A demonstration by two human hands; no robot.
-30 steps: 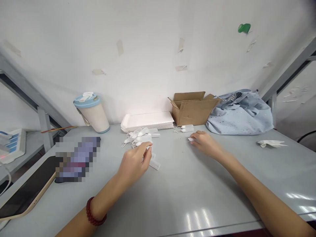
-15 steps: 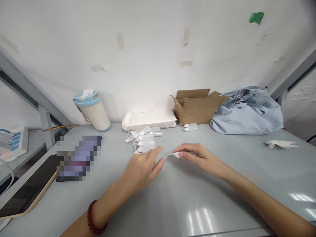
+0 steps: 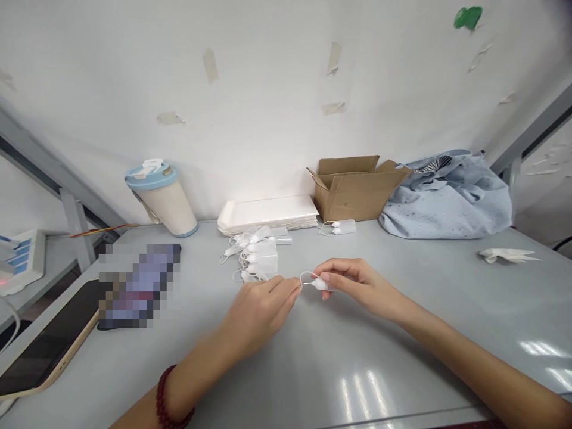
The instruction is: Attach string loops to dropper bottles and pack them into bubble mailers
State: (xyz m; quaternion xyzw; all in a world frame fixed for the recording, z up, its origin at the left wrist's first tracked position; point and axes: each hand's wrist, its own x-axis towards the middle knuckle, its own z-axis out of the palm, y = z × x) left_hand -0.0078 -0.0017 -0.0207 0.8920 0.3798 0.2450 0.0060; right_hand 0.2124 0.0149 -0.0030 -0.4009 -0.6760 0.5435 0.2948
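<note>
Both hands have drawn closer since the earlier frame. Right hand (image 3: 357,285) pinches a small white tag (image 3: 320,284) by its body; left hand (image 3: 261,307) pinches the tag's thin loop (image 3: 305,276) just beside it, in front of the pile of tags (image 3: 257,253).

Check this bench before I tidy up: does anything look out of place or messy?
A crumpled white paper lies alone at the table's right side, and tape scraps cling to the wall. Nothing looks spilled or broken.

Left hand (image 3: 261,307) and right hand (image 3: 357,286) low, fingertips pinched, nearly meeting; forearms angled inward.
</note>
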